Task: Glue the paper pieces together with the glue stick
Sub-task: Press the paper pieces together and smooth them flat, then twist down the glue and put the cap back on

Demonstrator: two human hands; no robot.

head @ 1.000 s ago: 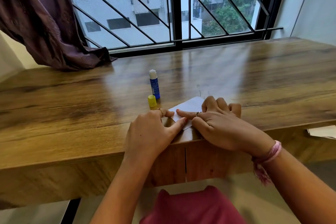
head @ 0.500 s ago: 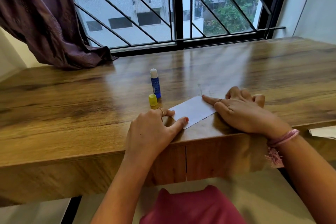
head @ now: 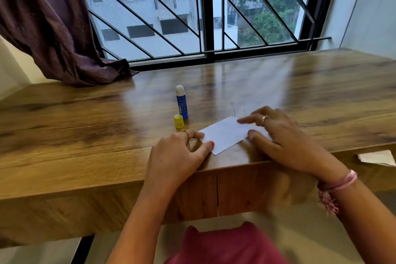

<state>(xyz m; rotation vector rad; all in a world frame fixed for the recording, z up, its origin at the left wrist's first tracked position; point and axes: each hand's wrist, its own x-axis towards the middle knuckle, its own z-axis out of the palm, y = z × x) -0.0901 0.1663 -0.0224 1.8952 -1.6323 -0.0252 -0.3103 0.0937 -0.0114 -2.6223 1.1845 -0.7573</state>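
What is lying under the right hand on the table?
The far end of the white paper lies under the right hand, on the table. The hand covers whether a second piece sits there.

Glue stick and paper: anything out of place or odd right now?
The glue stick stands upright uncapped, its yellow cap on the desk beside it. The paper lies skewed to the desk edge. Nothing spilled or torn.

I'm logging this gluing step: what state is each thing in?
glue stick: upright, uncapped
yellow cap: off, standing beside the stick
paper: flat on the desk
left hand: fingertips holding down the paper's near end
right hand: straight fingers pressing on the paper's far end
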